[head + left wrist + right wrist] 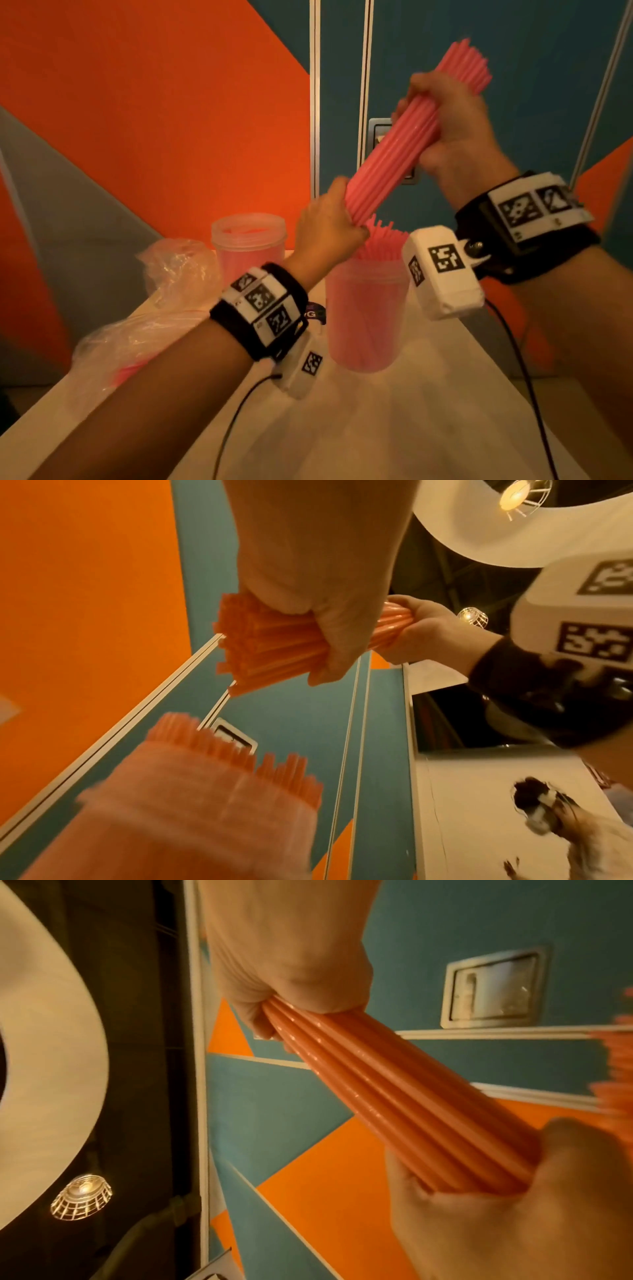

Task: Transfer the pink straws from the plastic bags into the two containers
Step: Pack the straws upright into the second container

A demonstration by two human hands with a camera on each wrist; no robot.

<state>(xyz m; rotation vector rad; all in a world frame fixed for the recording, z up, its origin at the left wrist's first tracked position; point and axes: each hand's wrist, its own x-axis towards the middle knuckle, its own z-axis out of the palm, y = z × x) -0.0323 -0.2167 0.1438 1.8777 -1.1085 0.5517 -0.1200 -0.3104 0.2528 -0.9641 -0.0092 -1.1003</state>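
Observation:
A thick bundle of pink straws (400, 144) is held tilted in the air above the table, its top end pointing up and to the right. My left hand (325, 222) grips its lower end (270, 647). My right hand (452, 126) grips its upper part (394, 1091). Directly below the bundle stands a clear container (366, 311) with several pink straws sticking out of its top (219, 785). A second clear container (248, 246) with pink straws inside stands behind it to the left. The bundle's bottom tips are hidden by my left hand in the head view.
Two crumpled clear plastic bags (178, 267) (130, 346) lie on the white table (394, 428) at the left; the nearer one still shows some pink inside. Cables run from both wrist cameras across the table. An orange and teal wall (171, 120) rises close behind.

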